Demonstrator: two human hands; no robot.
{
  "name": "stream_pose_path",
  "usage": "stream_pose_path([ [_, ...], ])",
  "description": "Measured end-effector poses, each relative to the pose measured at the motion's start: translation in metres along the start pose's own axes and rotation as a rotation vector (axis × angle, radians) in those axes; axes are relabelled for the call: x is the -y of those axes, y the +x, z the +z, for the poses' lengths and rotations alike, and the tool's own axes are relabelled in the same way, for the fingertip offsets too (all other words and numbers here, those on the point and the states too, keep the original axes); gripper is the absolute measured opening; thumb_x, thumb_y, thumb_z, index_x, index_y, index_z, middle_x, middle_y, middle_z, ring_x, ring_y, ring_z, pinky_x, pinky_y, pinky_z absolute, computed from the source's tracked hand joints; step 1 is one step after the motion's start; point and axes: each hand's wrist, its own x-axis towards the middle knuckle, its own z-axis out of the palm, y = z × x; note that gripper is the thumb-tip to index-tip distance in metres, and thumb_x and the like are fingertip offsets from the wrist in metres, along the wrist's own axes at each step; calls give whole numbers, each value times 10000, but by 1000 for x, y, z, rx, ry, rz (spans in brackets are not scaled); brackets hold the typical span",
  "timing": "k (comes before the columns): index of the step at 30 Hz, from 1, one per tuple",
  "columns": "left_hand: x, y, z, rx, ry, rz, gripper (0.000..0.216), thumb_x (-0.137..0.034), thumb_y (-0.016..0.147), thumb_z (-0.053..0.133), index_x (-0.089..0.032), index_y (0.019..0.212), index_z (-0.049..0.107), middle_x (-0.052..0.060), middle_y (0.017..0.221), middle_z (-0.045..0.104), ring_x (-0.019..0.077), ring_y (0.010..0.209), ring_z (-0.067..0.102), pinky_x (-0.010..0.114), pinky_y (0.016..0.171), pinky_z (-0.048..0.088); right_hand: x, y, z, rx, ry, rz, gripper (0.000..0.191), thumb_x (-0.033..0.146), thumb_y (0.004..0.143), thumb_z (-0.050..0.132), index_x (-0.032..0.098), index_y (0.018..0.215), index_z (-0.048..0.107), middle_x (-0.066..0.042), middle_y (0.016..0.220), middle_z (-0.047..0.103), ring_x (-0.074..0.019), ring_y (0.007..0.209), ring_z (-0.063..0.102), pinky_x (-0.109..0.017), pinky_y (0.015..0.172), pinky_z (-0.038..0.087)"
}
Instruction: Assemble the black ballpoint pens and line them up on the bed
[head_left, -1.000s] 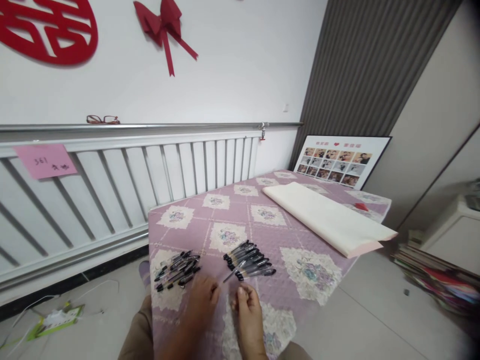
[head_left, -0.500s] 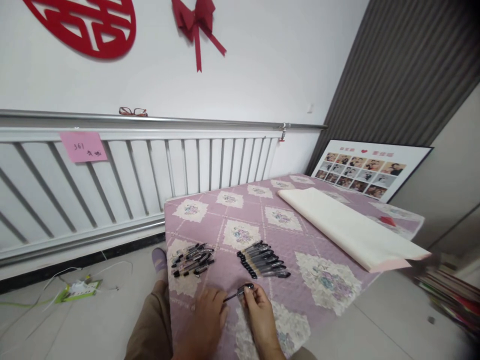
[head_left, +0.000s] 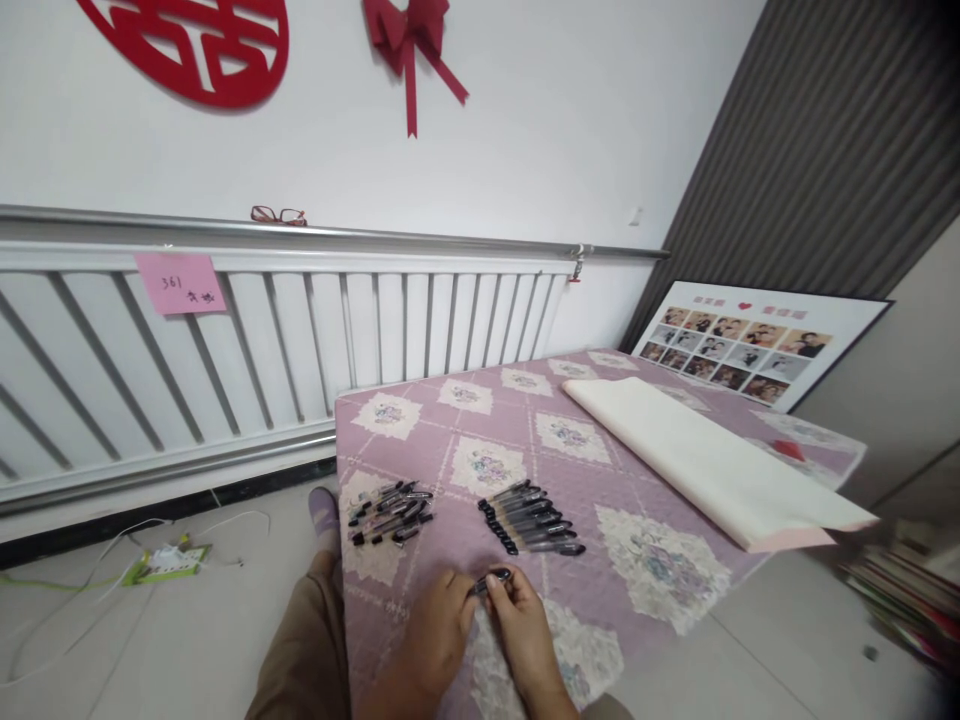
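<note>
A dark gel pen [head_left: 492, 580] lies level between my two hands, over the near part of the quilted cover. My right hand [head_left: 523, 620] pinches its black end between thumb and fingers. My left hand [head_left: 442, 625] closes round the other end, and its fingers hide that part. Beyond my hands, a row of pens [head_left: 529, 515] lies side by side, black ends lined up at the left. To the left of the row is a looser pile of pens [head_left: 391, 512], pointing in mixed directions.
A folded cream sheet [head_left: 690, 455] lies across the right of the purple flowered cover [head_left: 420, 460]. A photo board [head_left: 757, 340] leans at the back right. The white radiator [head_left: 405, 320] borders the far side. A power strip [head_left: 169, 565] with cables sits on the floor at left.
My left hand has moved right and closer to my right hand, so the thin dark length between them has shortened. The view has shifted slightly. The row and pile look unchanged.
</note>
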Motion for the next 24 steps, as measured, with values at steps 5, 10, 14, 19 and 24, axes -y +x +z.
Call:
stream_pose_path([
  [5,-3,1,-2,63,-45,24,310,-251,918,306,-189,964,607,69,968,643,207,919,553,319,830,392,3,-2,0,-2,33,25,247,435,750,634,193,798,616,45,605,525,-134,564,478,-233,560,401],
  [10,-5,6,-13,157,-116,5,284,-257,886,352,-170,837,619,36,795,636,182,747,552,292,684,380,8,-5,1,12,63,31,261,447,747,643,189,775,622,51,578,509,-127,542,457,-226,535,384],
  [14,-1,13,-21,250,-192,10,293,-283,857,380,-159,720,606,-30,628,532,133,612,480,247,555,327,7,-6,-1,16,119,35,265,456,748,645,195,783,610,63,558,501,-118,518,452,-219,520,374],
  [19,6,10,-29,280,-239,-27,312,-296,851,362,-167,652,564,-58,560,418,109,562,416,222,516,279,-3,-1,-5,-38,228,58,288,460,757,637,200,867,582,63,565,521,-114,504,477,-217,508,387],
  [24,14,0,-36,249,-225,-62,270,-282,840,395,-175,661,565,-52,584,458,117,578,430,229,530,274,-9,4,-4,-184,200,6,323,481,782,570,223,968,517,58,642,557,-124,544,543,-247,570,460],
])
